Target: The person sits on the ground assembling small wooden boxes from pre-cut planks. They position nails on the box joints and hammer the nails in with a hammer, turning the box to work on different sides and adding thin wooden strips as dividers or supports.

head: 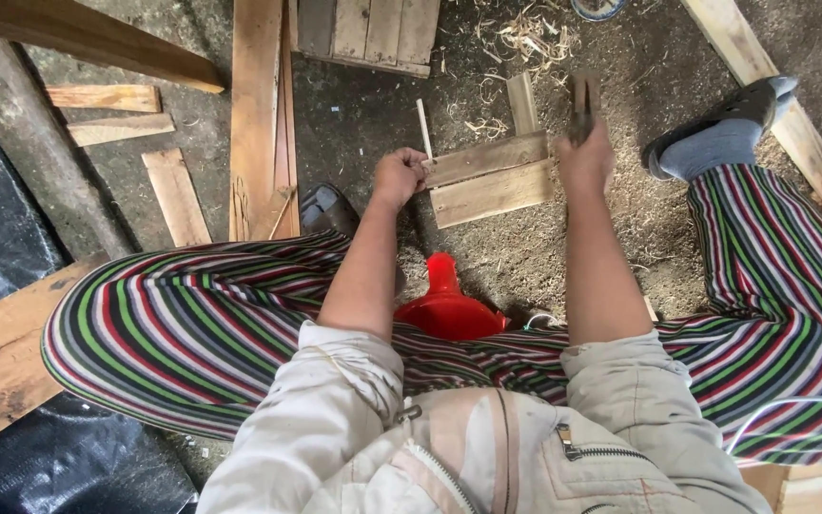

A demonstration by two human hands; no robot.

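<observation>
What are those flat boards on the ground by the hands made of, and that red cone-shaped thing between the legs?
The boards look like bare, unfinished wood: pale, with visible grain and rough sawn edges, and curled shavings lie nearby. The left hand grips one board's end. The red funnel looks like plastic: smooth, evenly coloured and slightly glossy. What the right hand holds is too blurred to tell.

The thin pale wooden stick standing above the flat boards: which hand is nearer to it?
The left hand is nearer: it grips the board edge just below the thin pale wooden stick. The right hand, holding a dark tool, is farther off on the boards' other side.
</observation>
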